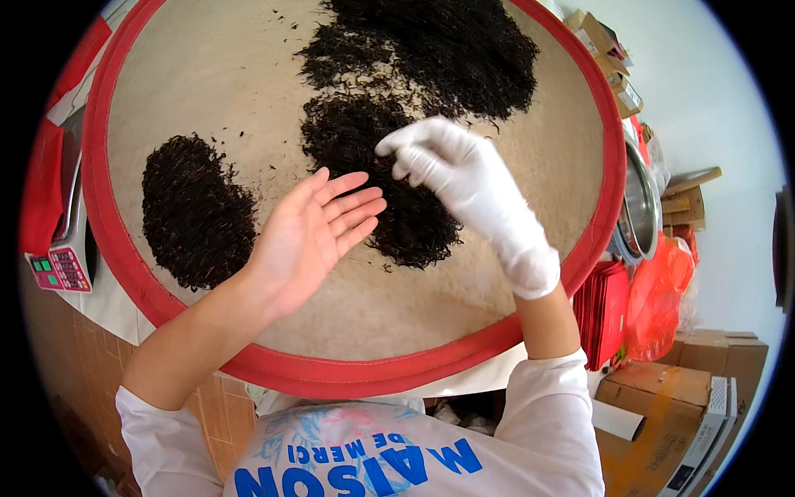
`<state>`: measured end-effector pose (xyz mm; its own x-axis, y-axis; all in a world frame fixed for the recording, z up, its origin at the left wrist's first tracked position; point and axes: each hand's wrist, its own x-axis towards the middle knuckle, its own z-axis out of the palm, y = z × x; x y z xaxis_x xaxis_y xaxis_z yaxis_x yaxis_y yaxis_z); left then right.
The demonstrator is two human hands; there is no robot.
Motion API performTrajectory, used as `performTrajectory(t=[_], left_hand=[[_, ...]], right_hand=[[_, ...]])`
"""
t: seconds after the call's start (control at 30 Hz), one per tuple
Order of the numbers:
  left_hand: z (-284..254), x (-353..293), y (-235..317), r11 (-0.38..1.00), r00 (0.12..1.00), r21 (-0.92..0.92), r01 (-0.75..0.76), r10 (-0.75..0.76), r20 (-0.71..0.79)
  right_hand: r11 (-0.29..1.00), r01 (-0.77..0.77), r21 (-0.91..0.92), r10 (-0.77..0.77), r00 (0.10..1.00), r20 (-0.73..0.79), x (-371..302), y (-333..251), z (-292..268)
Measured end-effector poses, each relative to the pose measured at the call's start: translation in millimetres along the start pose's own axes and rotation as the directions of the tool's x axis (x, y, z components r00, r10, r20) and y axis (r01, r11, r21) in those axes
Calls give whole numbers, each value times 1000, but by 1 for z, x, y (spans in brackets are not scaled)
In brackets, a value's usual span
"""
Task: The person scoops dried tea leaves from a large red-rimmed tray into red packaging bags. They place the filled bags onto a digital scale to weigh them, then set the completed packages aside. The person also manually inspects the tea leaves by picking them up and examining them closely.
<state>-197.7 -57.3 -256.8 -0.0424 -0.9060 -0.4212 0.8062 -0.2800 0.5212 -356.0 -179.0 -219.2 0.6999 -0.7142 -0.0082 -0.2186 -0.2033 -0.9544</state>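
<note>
A large round tray with a red cloth rim carries heaps of dark, twisted dried leaves that look like black tea. My left hand is bare, palm turned up and fingers stretched out, with nothing in it. It hovers beside the middle heap of tea leaves. Over that same heap is my right hand in a white glove, its fingers curled in toward the thumb. Whatever it may pinch is too small or hidden to make out. A smaller heap of tea leaves lies at the left, and the biggest heap lies at the far side.
Left of the tray stands a digital scale, with red packaging near it. Along the right are a metal bowl, red folders or bags, a red plastic bag and cardboard boxes.
</note>
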Motion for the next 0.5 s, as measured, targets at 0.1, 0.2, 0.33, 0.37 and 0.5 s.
performTrajectory(t=[0.1,0.2,0.33,0.37,0.5], left_hand=[[-1,2,-1,997,1000,-73,20,-19,12],[-9,3,-3,996,998,-72,52,-53,-20],[-21,2,-2,998,996,-57,11,-16,-87],[-20,1,1,999,992,-52,-10,3,-126],[-24,2,2,998,996,-4,-61,61,-64]], right_hand=[[991,66,-117,-55,994,91,-6,5,30],[990,71,-118,-68,997,25,-4,13,35],[866,153,-476,-273,942,-194,9,19,19],[819,179,-545,-330,924,-192,14,26,16],[691,197,-696,-428,887,-173,22,51,8]])
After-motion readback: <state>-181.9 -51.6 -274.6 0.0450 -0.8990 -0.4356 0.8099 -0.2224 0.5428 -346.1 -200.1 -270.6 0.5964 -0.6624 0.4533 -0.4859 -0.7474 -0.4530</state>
